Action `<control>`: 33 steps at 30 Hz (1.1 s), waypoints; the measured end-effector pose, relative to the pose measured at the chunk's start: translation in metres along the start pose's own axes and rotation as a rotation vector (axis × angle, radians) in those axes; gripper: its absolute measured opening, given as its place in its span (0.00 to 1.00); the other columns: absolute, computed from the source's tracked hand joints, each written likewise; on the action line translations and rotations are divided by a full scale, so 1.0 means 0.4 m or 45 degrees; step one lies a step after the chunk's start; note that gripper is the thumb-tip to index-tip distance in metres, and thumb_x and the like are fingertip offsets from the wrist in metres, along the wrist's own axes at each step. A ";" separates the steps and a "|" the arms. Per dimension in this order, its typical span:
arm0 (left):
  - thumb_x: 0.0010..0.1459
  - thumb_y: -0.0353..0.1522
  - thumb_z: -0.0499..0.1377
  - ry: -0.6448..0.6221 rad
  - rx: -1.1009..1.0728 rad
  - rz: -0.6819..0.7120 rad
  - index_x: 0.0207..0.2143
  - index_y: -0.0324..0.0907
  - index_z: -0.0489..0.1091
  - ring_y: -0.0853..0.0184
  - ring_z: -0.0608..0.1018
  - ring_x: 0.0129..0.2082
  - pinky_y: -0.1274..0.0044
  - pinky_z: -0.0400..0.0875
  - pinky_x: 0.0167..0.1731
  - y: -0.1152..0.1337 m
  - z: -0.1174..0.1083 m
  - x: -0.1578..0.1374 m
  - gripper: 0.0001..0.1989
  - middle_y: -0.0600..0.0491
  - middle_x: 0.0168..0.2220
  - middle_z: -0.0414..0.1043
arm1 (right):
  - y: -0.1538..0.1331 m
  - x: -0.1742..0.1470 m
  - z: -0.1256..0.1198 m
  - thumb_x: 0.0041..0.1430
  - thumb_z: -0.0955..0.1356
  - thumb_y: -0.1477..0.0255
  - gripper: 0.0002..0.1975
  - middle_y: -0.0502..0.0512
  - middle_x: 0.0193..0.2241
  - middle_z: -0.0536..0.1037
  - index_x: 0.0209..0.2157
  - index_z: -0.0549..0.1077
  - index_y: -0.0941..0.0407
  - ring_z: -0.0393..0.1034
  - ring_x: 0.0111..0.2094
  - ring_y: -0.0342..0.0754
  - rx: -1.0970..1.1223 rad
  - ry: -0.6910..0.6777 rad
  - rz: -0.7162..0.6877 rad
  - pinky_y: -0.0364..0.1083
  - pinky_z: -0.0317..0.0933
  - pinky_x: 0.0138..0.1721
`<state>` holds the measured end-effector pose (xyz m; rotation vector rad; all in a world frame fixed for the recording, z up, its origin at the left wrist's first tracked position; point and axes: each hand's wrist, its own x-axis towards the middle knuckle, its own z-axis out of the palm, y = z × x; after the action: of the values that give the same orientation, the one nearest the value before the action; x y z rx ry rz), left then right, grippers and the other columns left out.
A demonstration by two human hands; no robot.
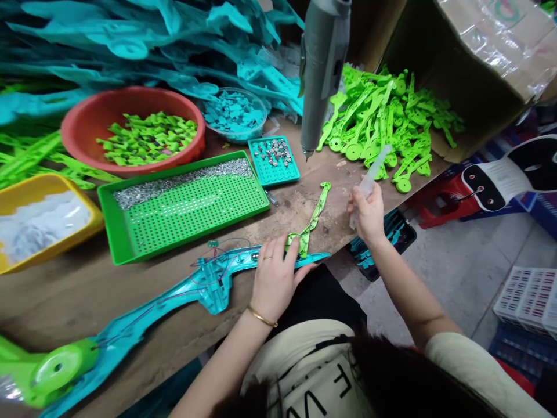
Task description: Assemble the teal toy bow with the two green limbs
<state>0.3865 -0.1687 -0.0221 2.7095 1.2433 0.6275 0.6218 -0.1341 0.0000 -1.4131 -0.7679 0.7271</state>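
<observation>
Blue shell (178, 292) lies on the bench (43, 302) along the near side of the green tray (183, 217), extending past both its ends. Left hand (276, 273) rests over the shell, right of the tray; fingers extended, slightly parted, touching the lower end of a green strip (317, 216); whether they grip it cannot be told. Right hand (368, 212), farther right of the tray, has fingers closed around a translucent tube (375, 168). Grey screwdriver (324, 75) hangs beyond the tray's right end. Red bowl (69, 130) of green pieces stands behind the tray.
</observation>
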 end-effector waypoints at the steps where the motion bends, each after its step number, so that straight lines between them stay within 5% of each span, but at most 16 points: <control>1: 0.58 0.44 0.58 -0.023 -0.010 -0.007 0.52 0.35 0.67 0.51 0.71 0.51 0.59 0.65 0.54 0.001 -0.006 0.001 0.27 0.36 0.52 0.69 | -0.006 -0.010 0.003 0.51 0.71 0.58 0.23 0.41 0.25 0.66 0.43 0.58 0.48 0.59 0.17 0.36 -0.019 -0.019 0.042 0.39 0.57 0.20; 7: 0.57 0.45 0.58 -0.134 -0.031 -0.014 0.51 0.37 0.69 0.51 0.70 0.49 0.59 0.65 0.53 0.007 -0.034 0.004 0.26 0.37 0.50 0.68 | -0.014 -0.057 -0.001 0.51 0.68 0.52 0.22 0.45 0.28 0.68 0.40 0.63 0.51 0.65 0.23 0.39 -0.247 -0.402 0.194 0.40 0.60 0.22; 13: 0.58 0.44 0.58 -0.101 -0.021 0.013 0.51 0.34 0.69 0.51 0.69 0.50 0.59 0.64 0.54 0.007 -0.032 0.003 0.25 0.37 0.50 0.67 | -0.017 -0.046 -0.032 0.57 0.65 0.56 0.17 0.52 0.35 0.75 0.38 0.73 0.54 0.69 0.40 0.47 -0.673 -0.319 0.001 0.48 0.63 0.46; 19: 0.58 0.44 0.58 -0.100 -0.038 -0.007 0.51 0.35 0.70 0.50 0.69 0.50 0.58 0.64 0.54 0.009 -0.028 0.000 0.25 0.36 0.50 0.68 | -0.038 -0.032 -0.043 0.54 0.68 0.59 0.17 0.45 0.24 0.72 0.43 0.68 0.52 0.66 0.22 0.41 -0.142 -0.219 0.446 0.42 0.63 0.25; 24: 0.59 0.44 0.57 -0.127 -0.062 -0.019 0.51 0.35 0.69 0.51 0.70 0.50 0.58 0.64 0.53 0.010 -0.034 0.003 0.25 0.36 0.50 0.68 | -0.048 -0.051 -0.026 0.43 0.76 0.66 0.18 0.48 0.32 0.78 0.37 0.73 0.55 0.72 0.31 0.41 0.070 -0.425 0.692 0.43 0.69 0.36; 29: 0.59 0.44 0.56 -0.128 -0.118 -0.041 0.51 0.35 0.69 0.50 0.70 0.51 0.57 0.64 0.53 0.010 -0.033 0.004 0.24 0.35 0.51 0.69 | -0.052 -0.056 -0.025 0.43 0.76 0.63 0.17 0.46 0.27 0.76 0.34 0.75 0.55 0.70 0.26 0.39 0.071 -0.395 0.754 0.40 0.68 0.28; 33: 0.59 0.44 0.57 -0.126 -0.111 -0.045 0.51 0.35 0.69 0.51 0.70 0.51 0.58 0.64 0.54 0.010 -0.031 0.003 0.25 0.36 0.51 0.69 | -0.048 -0.056 -0.017 0.40 0.77 0.63 0.18 0.49 0.28 0.79 0.32 0.73 0.57 0.75 0.28 0.41 0.111 -0.461 0.834 0.41 0.72 0.31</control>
<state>0.3849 -0.1713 -0.0095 2.6070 1.2084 0.5242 0.6144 -0.1569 0.0183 -1.4775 -0.5262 1.5350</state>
